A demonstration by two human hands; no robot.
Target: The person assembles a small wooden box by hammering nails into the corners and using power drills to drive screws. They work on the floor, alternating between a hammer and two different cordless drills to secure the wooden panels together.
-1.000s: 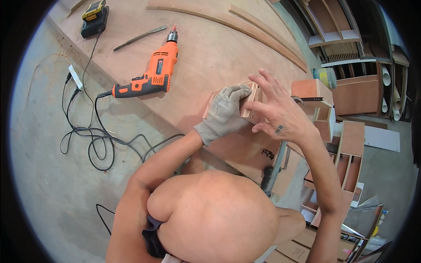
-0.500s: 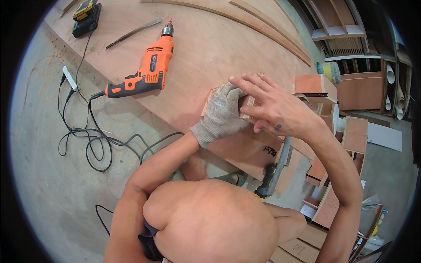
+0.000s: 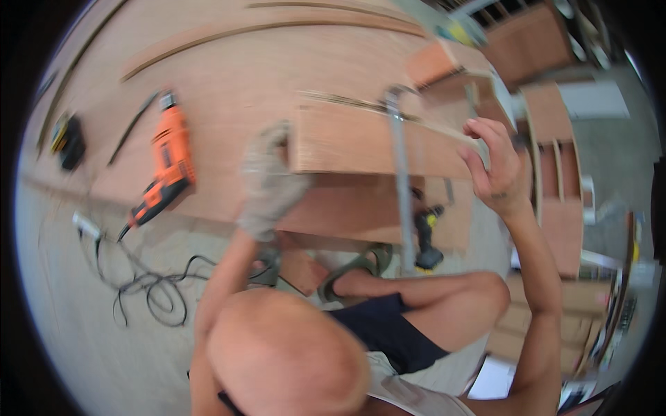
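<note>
A long plywood box (image 3: 374,142) lies across the bench in front of me, its broad pale face toward me. At its left end is my left hand (image 3: 270,184) in a grey knitted glove, fingers curled against the end; motion blurs them. A metal bar clamp (image 3: 400,166) crosses the box face, its jaw hooked over the far edge. My bare right hand (image 3: 496,163) is raised near the box's right end, thumb and fingers apart and nothing between them. Close to the clamp's lower part lies a black and yellow drill-like tool (image 3: 428,239).
An orange corded drill (image 3: 170,156) lies on the plywood sheet (image 3: 229,90) at left, beside a thin dark tool (image 3: 133,128). Its black cable (image 3: 163,291) coils on the floor. Wooden strips (image 3: 277,31) lie at the back. Wooden boxes (image 3: 555,152) and cardboard (image 3: 555,312) stand at right.
My view has shifted, bringing the whole box and clamp into sight. My right hand has left the glove and box end and moved right. The gloved left hand stays at the left end.
</note>
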